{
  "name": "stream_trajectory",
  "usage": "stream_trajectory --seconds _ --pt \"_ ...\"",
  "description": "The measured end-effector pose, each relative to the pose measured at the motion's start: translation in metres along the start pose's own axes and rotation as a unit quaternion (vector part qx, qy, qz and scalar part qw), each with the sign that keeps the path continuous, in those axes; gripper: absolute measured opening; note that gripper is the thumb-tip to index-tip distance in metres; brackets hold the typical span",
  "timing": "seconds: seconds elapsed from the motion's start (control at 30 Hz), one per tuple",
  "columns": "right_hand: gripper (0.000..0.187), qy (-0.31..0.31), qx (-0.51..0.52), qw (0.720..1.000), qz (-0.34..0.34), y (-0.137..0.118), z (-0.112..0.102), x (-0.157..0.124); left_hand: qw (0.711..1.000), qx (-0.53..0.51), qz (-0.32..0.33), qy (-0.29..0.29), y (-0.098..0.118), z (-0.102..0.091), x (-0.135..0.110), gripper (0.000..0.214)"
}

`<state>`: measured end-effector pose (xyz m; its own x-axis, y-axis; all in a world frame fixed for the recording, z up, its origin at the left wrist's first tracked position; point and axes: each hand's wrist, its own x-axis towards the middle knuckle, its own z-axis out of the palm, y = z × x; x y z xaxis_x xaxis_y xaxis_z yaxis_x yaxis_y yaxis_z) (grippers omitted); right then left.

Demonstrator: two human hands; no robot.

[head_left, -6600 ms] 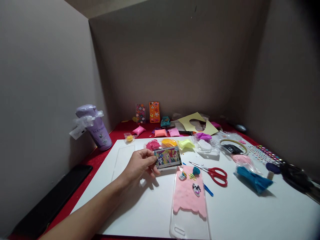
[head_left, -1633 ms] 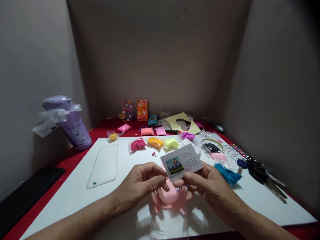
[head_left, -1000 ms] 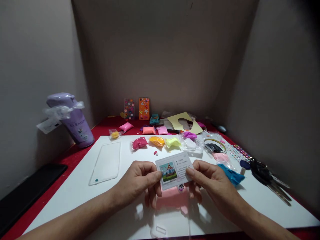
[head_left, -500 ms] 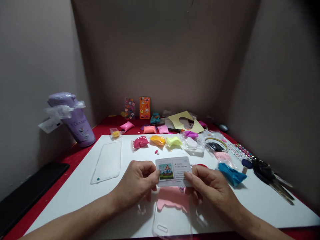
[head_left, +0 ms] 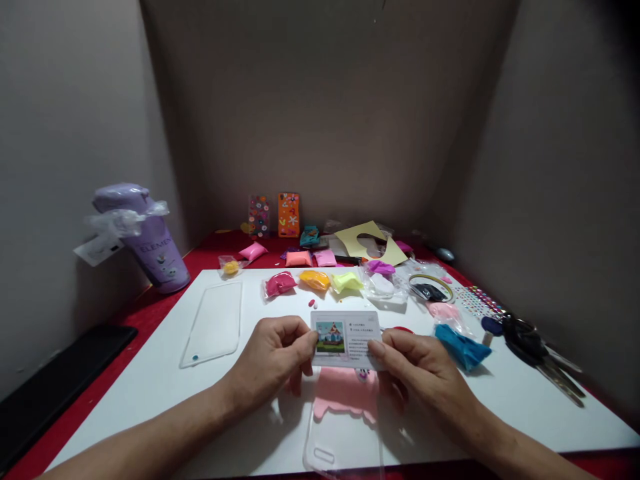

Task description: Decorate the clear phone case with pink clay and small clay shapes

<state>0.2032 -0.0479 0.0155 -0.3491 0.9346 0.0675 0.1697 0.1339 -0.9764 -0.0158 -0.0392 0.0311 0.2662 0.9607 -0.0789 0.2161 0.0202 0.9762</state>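
Note:
Between my two hands is a small printed card [head_left: 345, 337] with a picture of a house-like building on its left half and lines of text on its right. My left hand [head_left: 280, 350] pinches its left edge, and my right hand [head_left: 415, 367] grips its right edge with the thumb on its face. Below the card lies a clear phone case [head_left: 345, 447], partly covered by a flat pink clay piece [head_left: 345, 393] with a wavy lower edge. The card hides the upper part of the case.
A second clear case [head_left: 213, 327] lies left on the white board [head_left: 150, 400]. Clay packets, such as a red one [head_left: 280, 284] and a blue one [head_left: 463, 347], are spread behind and right. Scissors [head_left: 545, 363] lie far right; a purple bottle [head_left: 150, 240] stands left.
My hands have tipped and lowered the card's top edge slightly, and more of the pink clay shows below it. Both hands keep their hold.

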Motion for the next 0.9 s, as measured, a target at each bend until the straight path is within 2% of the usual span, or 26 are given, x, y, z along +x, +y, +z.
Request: stream_trajectory --seconds 0.2,0.5,0.9 --pt "0.045 0.019 0.034 0.999 0.013 0.0001 -0.0015 0.0039 0.994 -0.102 -0.019 -0.041 -0.0042 -0.0044 0.0055 0.031" --pt "0.044 0.037 0.026 0.999 0.005 0.0095 -0.0032 0.0040 0.990 -0.123 -0.024 -0.063 -0.0044 -0.0039 0.0043 0.025" --pt "0.045 0.038 -0.001 0.999 0.003 0.0049 -0.0037 0.0053 0.991 -0.104 -0.027 -0.074 -0.0046 -0.0043 0.0045 0.026"
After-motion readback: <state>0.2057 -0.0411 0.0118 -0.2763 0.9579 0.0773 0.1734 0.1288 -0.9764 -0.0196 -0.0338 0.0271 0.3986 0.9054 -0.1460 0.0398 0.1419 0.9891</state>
